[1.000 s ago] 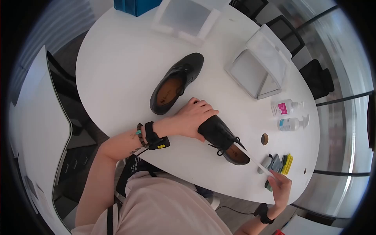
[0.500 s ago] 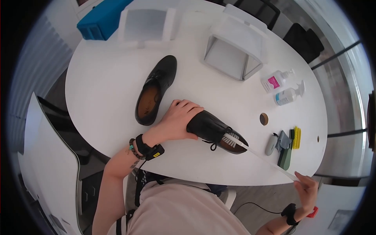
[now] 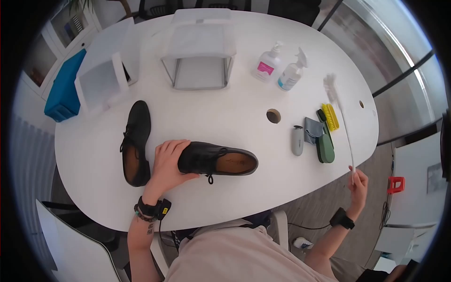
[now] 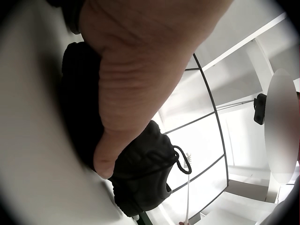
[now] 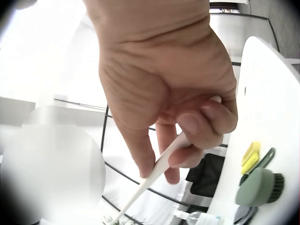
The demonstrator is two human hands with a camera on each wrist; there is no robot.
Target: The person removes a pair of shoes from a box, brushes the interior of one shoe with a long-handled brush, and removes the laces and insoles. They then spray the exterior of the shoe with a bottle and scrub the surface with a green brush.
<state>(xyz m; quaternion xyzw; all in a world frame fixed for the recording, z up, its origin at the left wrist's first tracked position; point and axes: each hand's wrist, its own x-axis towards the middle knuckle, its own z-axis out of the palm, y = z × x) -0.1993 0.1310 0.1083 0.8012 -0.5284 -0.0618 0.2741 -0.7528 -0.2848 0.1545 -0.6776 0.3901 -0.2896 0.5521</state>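
A black lace-up shoe [image 3: 202,152] lies on its sole with its brown insole showing. My left hand [image 3: 168,164] grips it round the toe, and in the left wrist view the thumb [image 4: 105,164] presses along its side. Beside that hand, to the left, lies the second black shoe [image 3: 137,134]. My right hand [image 3: 358,190] is out past the table's right edge. It holds a long white brush [image 3: 348,136] by the end of its handle, bristles up and away from the shoe. The right wrist view shows the handle [image 5: 150,180] between thumb and fingers.
Right of the shoe lie a grey case-like item [image 3: 297,141], a grey cloth [image 3: 313,130], a green brush [image 3: 325,150] and a yellow brush [image 3: 330,116]. Behind stand a pump bottle [image 3: 268,63], a spray bottle [image 3: 292,73] and clear boxes [image 3: 199,40]. A blue box [image 3: 66,89] sits far left.
The brush head was over the shoe's opening; the right hand has lifted it out and swung it to the right, bristles up. The left hand keeps its grip on the toe. The head view has turned.
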